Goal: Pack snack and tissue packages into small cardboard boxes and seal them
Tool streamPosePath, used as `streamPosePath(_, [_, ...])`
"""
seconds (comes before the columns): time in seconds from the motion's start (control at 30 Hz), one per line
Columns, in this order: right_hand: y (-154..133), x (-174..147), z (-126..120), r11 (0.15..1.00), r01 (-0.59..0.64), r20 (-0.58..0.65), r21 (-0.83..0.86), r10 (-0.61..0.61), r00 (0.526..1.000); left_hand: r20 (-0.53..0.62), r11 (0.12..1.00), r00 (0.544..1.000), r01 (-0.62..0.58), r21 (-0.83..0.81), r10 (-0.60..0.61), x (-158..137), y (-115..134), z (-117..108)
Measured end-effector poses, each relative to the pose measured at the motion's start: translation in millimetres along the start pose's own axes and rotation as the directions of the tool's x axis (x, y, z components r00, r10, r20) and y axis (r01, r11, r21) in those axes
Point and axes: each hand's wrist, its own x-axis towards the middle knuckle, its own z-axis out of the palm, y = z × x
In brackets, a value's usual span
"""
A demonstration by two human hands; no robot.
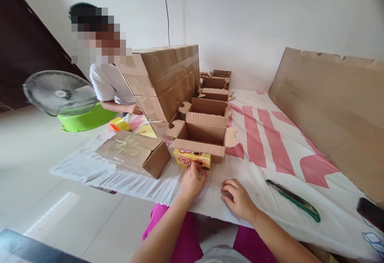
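Covering the worktop (pixel 246 167) is a white cloth (pixel 216 199) with pinkish-red shapes. Positions refer to the nearest open carton (pixel 207 130). Beyond it: a row of further open cartons (pixel 210 107), then a pale wall (pixel 246 23) with 1 black cord (pixel 168 15) plugged in. Left of it: a stack of taped cartons (pixel 166 75), a closed carton (pixel 129 151) and, farther left, a fan (pixel 61 93) with a green base (pixel 85 119). Right of it: a green-handled cutter (pixel 295 201) and a large cardboard panel (pixel 333 107).

Visibility: left of the reference carton, the stack partly hides a co-worker (pixel 109 83), whose head is pixelated. Far cartons overlap; their contents are hard to make out. Far right, the frame edge cuts off a dark object (pixel 370 213).

The yellow box (pixel 186 161) is at the reference carton's near side, upper part beneath the near flap. It bears red-and-white lettering and dark brown pictures. Left hand (pixel 193 181): fingertips touching the box; whether it grips cannot be told. Right hand (pixel 238 199): free, fingers loosely curled, nearer and to the right of the carton.
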Motion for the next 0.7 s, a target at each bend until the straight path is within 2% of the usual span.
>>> streamPosePath(0.13, [1, 2, -1, 0.999, 0.04, 0.015, 0.005, -0.04, 0.999, -0.045, 0.995, 0.997, 0.072, 0.067, -0.069, 11, 1, 2])
streamPosePath(0.33, [0, 1, -1, 0.999, 0.039, 0.011, -0.024, -0.039, 0.999, 0.004, 0.993, 0.995, 0.102, 0.063, -0.103, 15, 5, 1])
streamPosePath(0.43, [2, 0, -1, 0.999, 0.035, 0.014, -0.026, -0.035, 0.999, 0.11, 1.0, 0.994, 0.025, 0.013, -0.026, 5, 7, -17])
streamPosePath(0.5, [3, -2, -1, 0.999, 0.037, 0.005, -0.018, -0.037, 0.999, 0.179, 0.997, 0.981, -0.065, -0.049, 0.073, -5, 5, -41])
streamPosePath(0.53, [4, -2, -1, 0.999, 0.041, -0.005, -0.012, -0.041, 0.999, 0.178, 0.991, 0.976, -0.109, -0.082, 0.122, -9, 3, -57])
streamPosePath(0.57, [5, -3, -1, 0.999, 0.044, -0.013, -0.007, -0.044, 0.999, 0.14, 0.983, 0.977, -0.149, -0.108, 0.163, -12, -1, -75])
streamPosePath(0.63, [7, -3, 0, 0.999, 0.049, -0.026, -0.001, -0.049, 0.998, -0.078, 0.977, 0.98, -0.191, -0.099, 0.183, -9, -14, -118])
streamPosePath(0.67, [7, -3, 1, 0.999, 0.052, -0.027, -0.001, -0.052, 0.998, -0.253, 0.984, 0.956, -0.169, -0.059, 0.149, -3, -23, -141])
streamPosePath(0.7, [8, -3, 1, 0.999, 0.054, -0.025, -0.002, -0.054, 0.998, -0.434, 0.993, 0.895, -0.121, -0.018, 0.101, 7, -34, -164])
